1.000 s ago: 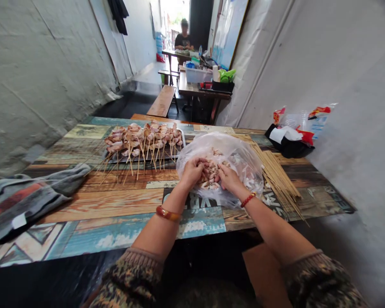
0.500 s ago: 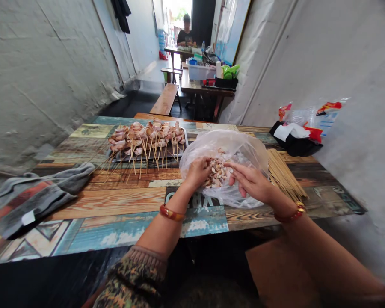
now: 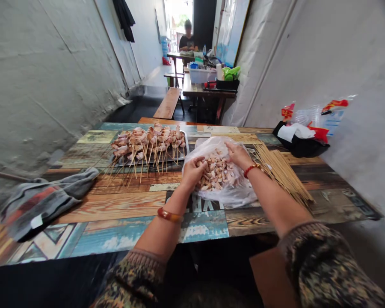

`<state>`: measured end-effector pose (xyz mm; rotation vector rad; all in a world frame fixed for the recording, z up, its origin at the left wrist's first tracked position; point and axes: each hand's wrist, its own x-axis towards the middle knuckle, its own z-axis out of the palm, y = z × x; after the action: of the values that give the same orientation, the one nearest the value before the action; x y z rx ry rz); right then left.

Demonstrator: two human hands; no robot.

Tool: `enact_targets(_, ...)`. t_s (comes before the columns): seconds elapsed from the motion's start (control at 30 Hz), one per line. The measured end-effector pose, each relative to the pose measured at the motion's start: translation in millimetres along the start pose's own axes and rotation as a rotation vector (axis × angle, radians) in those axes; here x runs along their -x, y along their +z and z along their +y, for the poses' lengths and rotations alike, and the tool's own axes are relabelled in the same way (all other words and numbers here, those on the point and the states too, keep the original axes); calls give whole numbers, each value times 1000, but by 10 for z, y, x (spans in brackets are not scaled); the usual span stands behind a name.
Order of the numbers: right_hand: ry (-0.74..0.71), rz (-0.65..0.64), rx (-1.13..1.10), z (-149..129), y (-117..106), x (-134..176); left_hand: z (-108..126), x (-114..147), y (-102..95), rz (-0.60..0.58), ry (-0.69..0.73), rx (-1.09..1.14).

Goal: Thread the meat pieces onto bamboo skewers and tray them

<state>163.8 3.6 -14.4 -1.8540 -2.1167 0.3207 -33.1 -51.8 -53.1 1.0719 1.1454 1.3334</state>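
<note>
Meat pieces lie heaped in an opened plastic bag, just right of the left hand and just left of the right hand. The small pieces point every which way, so the heap shows no single long axis. At the bag's left side, the left hand curls its fingers inward, tips against the meat; whether it grips a piece, I cannot tell. At the bag's far right side, the right hand reaches forward with fingers partly extended over the plastic; whether they pinch it, I cannot tell either. Both forearms come from the near side of the bag and converge on it. Right of the bag, bare skewers lie bundled, their long axis slanting from far left to near right. Left of the bag, a metal tray carries loaded skewers, many sticks pointing nearward. Well left of the bag lies a grey cloth.
</note>
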Motion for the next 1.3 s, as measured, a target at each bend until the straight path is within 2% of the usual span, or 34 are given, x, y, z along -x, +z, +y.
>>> enact_targets(0.13, -37, -9, -45, 0, 153, -139, 36, 24, -5, -61, -98, 125)
enact_targets(0.27, -100, -15, -113, 24, 86, -20, 63, 37, -18, -96, -142, 249)
enact_targets(0.37, -152, -16, -188, -4, -143, 235, 57, 36, -7, -99, -160, 333)
enact_targets(0.43, -241, 31, -321, -94, -371, 448, 47, 36, 4, -102, -159, 360)
enact_targets(0.53, -329, 124, -353, -313, -720, 740, 40, 41, 8, -112, -174, 362)
enact_targets(0.63, -312, 62, -410, -511, -867, 902, 45, 47, -3, -104, -180, 350)
enact_targets(0.73, -299, -55, -311, -597, -680, 906, 49, 51, -19, -114, -178, 331)
enact_targets(0.87, -252, -50, -138, -622, -197, 778, 23, 36, -24, -149, -170, 331)
enact_targets(0.97, -215, -89, -28, -641, 26, 674, -8, 13, -19, -170, -144, 344)
enact_targets(1.13, -231, -115, 14, -561, 97, 578, -17, 4, -13, -173, -138, 318)
enact_targets(1.3, -255, -122, 23, -477, 90, 608, 15, 28, -5, -95, -112, 318)
